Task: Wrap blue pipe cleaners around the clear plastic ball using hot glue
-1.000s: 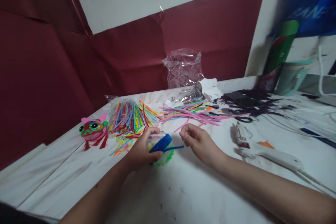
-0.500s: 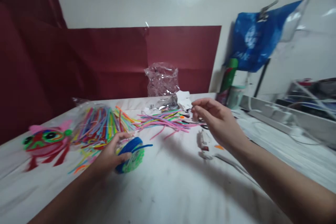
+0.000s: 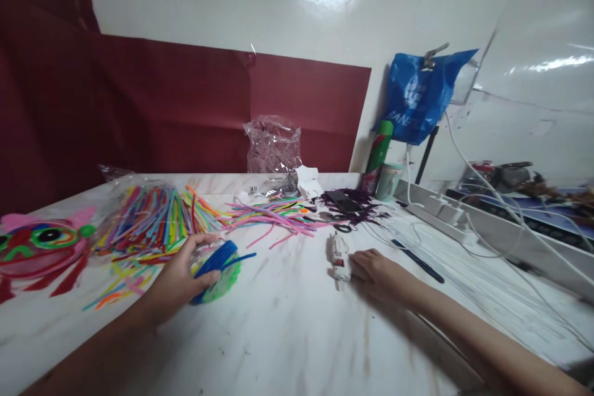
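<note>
My left hand [image 3: 185,275] is closed around a round piece of coiled pipe cleaners [image 3: 218,272], blue at the top and green at its lower edge. One blue end sticks out to the right. My right hand [image 3: 375,269] is down on the table, fingers curled at the right side of a white hot glue gun [image 3: 340,260] with a red switch. The gun's nozzle points away from me. Its handle is hidden beneath the fingers.
A pink pipe-cleaner animal face [image 3: 41,247] lies far left, beside a bag of colourful pipe cleaners [image 3: 153,216]. Loose pipe cleaners [image 3: 278,216], a phone [image 3: 343,201] and scissors [image 3: 342,228] lie behind. Clear glue sticks [image 3: 482,284], cables and a power strip [image 3: 436,216] are at right.
My right hand has come down from above the table to the glue gun. My left hand still holds the blue and green coil. The view has turned to the right.
</note>
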Tool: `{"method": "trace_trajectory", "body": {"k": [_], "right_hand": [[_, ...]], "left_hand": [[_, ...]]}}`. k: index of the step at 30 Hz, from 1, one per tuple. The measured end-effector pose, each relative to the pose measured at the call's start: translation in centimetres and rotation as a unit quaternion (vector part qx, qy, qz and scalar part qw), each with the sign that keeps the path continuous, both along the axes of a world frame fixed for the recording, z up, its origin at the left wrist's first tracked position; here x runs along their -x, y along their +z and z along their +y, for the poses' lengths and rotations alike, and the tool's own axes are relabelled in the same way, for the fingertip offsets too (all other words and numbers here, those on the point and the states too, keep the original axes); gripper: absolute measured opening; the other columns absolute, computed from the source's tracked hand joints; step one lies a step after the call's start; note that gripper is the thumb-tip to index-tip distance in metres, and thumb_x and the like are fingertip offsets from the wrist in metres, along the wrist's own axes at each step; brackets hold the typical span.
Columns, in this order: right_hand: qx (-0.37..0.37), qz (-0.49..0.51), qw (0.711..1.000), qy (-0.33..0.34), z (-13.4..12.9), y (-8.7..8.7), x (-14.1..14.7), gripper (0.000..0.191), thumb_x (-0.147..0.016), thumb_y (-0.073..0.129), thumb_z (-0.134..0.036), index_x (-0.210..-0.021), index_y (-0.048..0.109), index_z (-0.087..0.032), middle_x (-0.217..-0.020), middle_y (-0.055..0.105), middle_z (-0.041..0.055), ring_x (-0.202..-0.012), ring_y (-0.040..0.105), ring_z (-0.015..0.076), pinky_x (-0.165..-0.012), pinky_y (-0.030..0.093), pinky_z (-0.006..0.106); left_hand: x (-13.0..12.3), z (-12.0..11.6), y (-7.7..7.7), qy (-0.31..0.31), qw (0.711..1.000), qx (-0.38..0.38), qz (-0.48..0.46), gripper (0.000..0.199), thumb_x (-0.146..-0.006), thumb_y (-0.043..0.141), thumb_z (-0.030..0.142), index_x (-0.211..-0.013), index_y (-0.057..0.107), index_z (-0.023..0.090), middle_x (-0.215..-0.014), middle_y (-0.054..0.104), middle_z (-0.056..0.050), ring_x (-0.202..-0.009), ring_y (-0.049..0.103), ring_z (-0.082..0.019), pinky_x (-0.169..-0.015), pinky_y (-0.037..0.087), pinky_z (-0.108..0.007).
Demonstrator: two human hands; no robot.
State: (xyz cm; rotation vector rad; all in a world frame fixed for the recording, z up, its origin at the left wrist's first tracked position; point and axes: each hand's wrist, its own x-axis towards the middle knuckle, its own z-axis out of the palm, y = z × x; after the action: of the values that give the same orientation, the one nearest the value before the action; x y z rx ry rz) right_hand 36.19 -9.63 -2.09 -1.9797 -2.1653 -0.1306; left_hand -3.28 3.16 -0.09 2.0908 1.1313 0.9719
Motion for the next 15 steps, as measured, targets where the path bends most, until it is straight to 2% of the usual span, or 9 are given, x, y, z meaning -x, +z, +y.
{"method": "trace_trajectory", "body": {"k": [4, 7, 10, 12, 15], "right_hand": [[-0.010, 0.016, 0.999, -0.027, 0.1, -0.3, 0.2, 0.022, -0.064, 0.054, -0.007, -0.082, 0.060, -0.018, -0.086, 0.066, 0.0086, -0.087, 0.058, 0.0245, -0.075, 0.043, 0.032], [-0.030, 0.026, 0.998, -0.049, -0.3, -1.1, 0.1, 0.012, -0.071, 0.051, -0.013, -0.079, 0.059, -0.017, -0.082, 0.064, 0.0095, -0.082, 0.057, 0.0254, -0.072, 0.043, 0.034], [-0.086, 0.109, 0.989, -0.048, -0.8, -1.2, 0.6, 0.017, -0.076, 0.048, -0.022, -0.086, 0.060, -0.016, -0.089, 0.064, 0.0112, -0.087, 0.057, 0.0265, -0.076, 0.044, 0.037], [-0.116, 0.231, 0.965, -0.047, -1.0, -0.3, 1.8, 0.027, -0.077, 0.047, -0.030, -0.094, 0.061, -0.015, -0.087, 0.064, 0.0104, -0.081, 0.058, 0.0252, -0.071, 0.045, 0.036], [-0.066, 0.419, 0.903, -0.065, -1.0, 2.4, 5.1, 0.040, -0.084, 0.039, -0.043, -0.099, 0.062, -0.014, -0.067, 0.059, 0.0038, -0.058, 0.053, 0.0189, -0.052, 0.041, 0.030]], "left_hand": [[0.0, 0.0, 0.0, -0.007, 1.000, -0.015, -0.005, 0.054, -0.069, 0.064, 0.039, -0.117, 0.046, 0.024, -0.128, 0.054, -0.008, -0.118, 0.050, -0.030, -0.099, 0.040, -0.043], [0.0, -0.1, 0.0, -0.009, 1.000, -0.004, -0.010, 0.054, -0.068, 0.064, 0.038, -0.117, 0.045, 0.024, -0.129, 0.053, -0.008, -0.119, 0.050, -0.030, -0.099, 0.040, -0.043], [0.0, -0.2, 0.1, -0.012, 1.000, 0.010, -0.010, 0.055, -0.068, 0.064, 0.039, -0.118, 0.044, 0.023, -0.130, 0.052, -0.008, -0.116, 0.052, -0.030, -0.096, 0.042, -0.042], [0.0, -0.3, 0.2, -0.014, 1.000, 0.010, -0.006, 0.055, -0.068, 0.064, 0.038, -0.118, 0.044, 0.024, -0.131, 0.051, -0.008, -0.116, 0.051, -0.030, -0.096, 0.042, -0.042], [0.0, -0.4, 0.2, -0.019, 1.000, 0.005, -0.011, 0.055, -0.067, 0.064, 0.036, -0.117, 0.044, 0.023, -0.130, 0.051, -0.008, -0.117, 0.050, -0.031, -0.097, 0.041, -0.042]]}}
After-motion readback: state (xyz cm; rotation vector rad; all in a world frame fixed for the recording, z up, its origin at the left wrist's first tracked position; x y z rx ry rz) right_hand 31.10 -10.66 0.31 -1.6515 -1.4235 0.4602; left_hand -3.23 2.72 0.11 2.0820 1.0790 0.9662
